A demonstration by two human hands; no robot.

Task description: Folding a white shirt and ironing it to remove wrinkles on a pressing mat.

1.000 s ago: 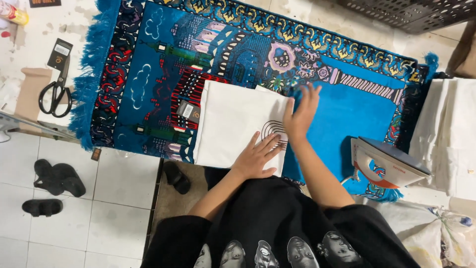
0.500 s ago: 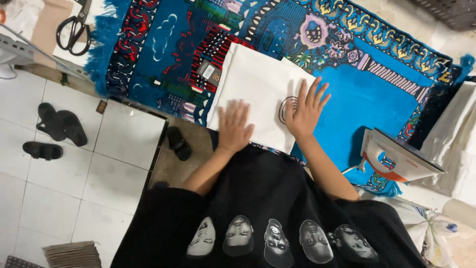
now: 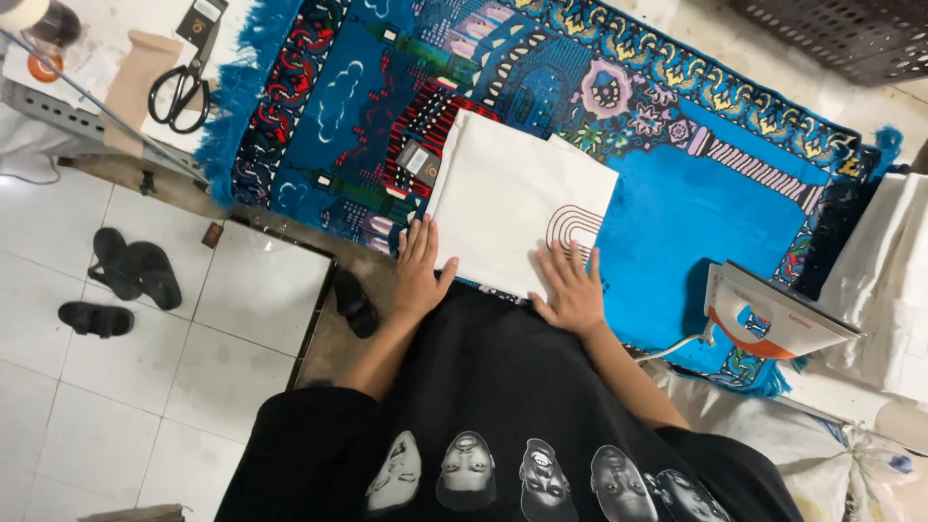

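A folded white cloth [image 3: 507, 198] with a dark arch print at its right corner lies on a blue patterned rug [image 3: 696, 208] spread over the table. My left hand [image 3: 419, 268] lies flat, fingers apart, on the cloth's near left corner. My right hand [image 3: 570, 290] presses flat on the near right edge, just below the arch print. Neither hand grips anything. A black garment with printed faces [image 3: 522, 416] covers my lap below both hands.
A white and orange iron [image 3: 773, 314] stands on its heel at the rug's right end, cord trailing left. Black scissors [image 3: 179, 92] lie at the table's top left. White fabric [image 3: 894, 280] is stacked at the right. Black sandals [image 3: 121, 280] sit on the tiled floor.
Both hands slid toward me over the cloth: the right hand came down from the arch print to the near edge, the left moved to the near left corner. The camera view shifted.
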